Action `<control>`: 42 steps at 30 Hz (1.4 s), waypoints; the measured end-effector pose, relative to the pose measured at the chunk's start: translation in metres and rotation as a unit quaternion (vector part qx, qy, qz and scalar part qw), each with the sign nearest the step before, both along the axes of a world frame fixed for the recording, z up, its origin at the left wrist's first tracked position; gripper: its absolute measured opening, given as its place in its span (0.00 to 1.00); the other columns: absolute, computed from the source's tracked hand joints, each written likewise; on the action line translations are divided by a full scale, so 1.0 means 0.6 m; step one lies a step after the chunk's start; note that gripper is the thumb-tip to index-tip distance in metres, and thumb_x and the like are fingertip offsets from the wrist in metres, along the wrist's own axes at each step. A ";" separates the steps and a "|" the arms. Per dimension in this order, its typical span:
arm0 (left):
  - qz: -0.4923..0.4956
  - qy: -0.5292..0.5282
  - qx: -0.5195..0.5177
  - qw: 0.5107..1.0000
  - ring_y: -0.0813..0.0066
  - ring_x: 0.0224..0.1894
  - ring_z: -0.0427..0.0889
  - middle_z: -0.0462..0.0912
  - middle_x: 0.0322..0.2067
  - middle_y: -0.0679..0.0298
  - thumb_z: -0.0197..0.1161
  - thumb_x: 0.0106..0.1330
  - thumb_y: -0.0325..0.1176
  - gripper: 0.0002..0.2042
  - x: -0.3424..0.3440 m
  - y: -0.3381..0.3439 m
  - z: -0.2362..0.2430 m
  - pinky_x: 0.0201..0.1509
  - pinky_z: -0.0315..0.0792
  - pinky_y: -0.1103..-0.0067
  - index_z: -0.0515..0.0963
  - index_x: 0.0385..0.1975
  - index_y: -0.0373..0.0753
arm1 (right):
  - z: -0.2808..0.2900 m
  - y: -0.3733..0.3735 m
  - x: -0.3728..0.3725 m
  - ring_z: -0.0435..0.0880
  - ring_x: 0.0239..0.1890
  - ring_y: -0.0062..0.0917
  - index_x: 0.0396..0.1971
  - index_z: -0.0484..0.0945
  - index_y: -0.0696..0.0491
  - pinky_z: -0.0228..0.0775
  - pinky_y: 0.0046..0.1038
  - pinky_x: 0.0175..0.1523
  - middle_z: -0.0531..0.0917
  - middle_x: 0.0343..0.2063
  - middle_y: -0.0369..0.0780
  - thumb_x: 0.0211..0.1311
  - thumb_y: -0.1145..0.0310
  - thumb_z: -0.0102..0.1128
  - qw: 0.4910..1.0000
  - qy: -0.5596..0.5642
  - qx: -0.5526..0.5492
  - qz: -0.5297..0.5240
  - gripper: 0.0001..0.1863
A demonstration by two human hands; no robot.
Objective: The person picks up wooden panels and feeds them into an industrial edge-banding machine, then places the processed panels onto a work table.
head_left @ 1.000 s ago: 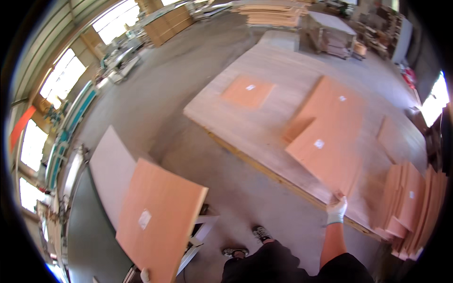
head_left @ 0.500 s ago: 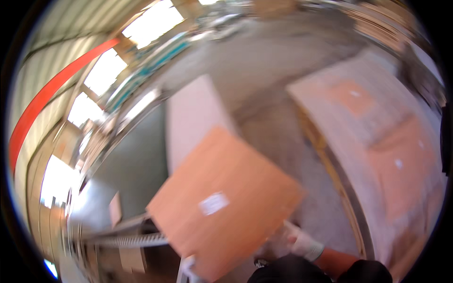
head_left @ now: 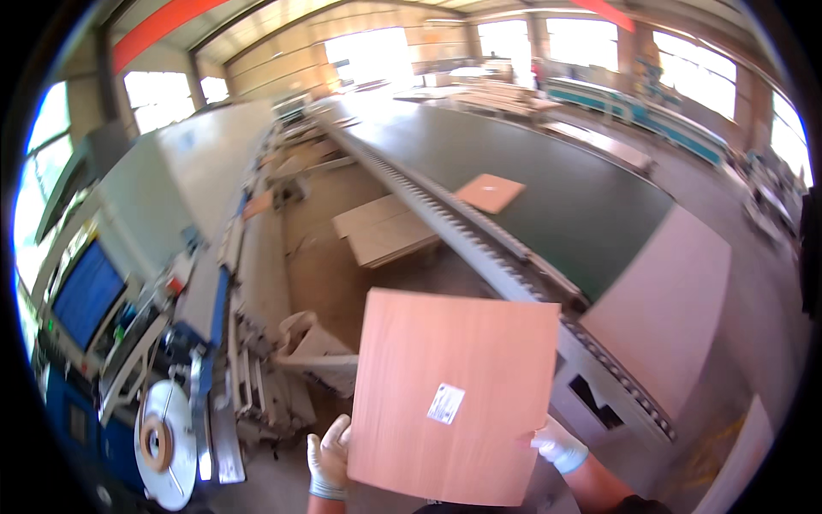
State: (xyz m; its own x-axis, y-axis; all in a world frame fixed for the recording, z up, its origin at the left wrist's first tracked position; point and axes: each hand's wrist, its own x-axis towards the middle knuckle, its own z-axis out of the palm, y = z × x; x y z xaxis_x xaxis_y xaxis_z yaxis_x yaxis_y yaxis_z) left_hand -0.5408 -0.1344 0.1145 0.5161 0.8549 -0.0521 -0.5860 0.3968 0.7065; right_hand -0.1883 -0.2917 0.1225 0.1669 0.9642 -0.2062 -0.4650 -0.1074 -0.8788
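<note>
Illegible white label [head_left: 446,403] on the brown panel [head_left: 492,368]

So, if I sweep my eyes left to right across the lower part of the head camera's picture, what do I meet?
Blue screen, white reel with a tan roll, gloved left hand, wood panel with a white label, gloved right hand, pale board.
</note>
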 end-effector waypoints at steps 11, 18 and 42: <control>0.486 0.161 -0.193 0.837 0.68 0.46 0.80 0.80 0.46 0.54 0.55 0.71 0.47 0.24 -0.281 -0.119 -0.176 0.53 0.74 0.72 0.73 0.50 0.27 | -0.138 0.357 -0.330 0.79 0.46 0.21 0.52 0.76 0.63 0.68 0.24 0.55 0.82 0.45 0.39 0.60 0.64 0.65 0.869 -0.179 -0.120 0.447 0.24; 0.669 0.082 -0.259 0.692 0.60 0.51 0.78 0.77 0.52 0.53 0.46 0.75 0.49 0.26 -0.318 -0.149 -0.207 0.57 0.72 0.67 0.69 0.56 0.29 | -0.332 0.423 -0.464 0.77 0.54 0.32 0.51 0.73 0.56 0.70 0.37 0.59 0.79 0.50 0.44 0.62 0.74 0.57 0.880 0.148 -0.241 0.382 0.16; 0.476 0.300 -0.445 0.697 0.60 0.48 0.79 0.82 0.45 0.53 0.37 0.73 0.61 0.33 -0.359 -0.004 -0.350 0.50 0.73 0.68 0.71 0.54 0.34 | -0.313 0.576 -0.748 0.80 0.45 0.28 0.46 0.79 0.61 0.72 0.30 0.52 0.83 0.44 0.41 0.59 0.69 0.61 0.812 0.034 -0.370 0.451 0.17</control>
State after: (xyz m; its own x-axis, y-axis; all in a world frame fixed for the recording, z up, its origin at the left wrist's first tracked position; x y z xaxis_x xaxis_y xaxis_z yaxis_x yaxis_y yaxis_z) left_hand -0.7559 -0.1369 -0.0954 -0.6046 0.2869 -0.7431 -0.5887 0.4675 0.6595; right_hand -0.6369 0.0541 -0.0653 -0.5734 0.2960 -0.7639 0.0516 -0.9176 -0.3942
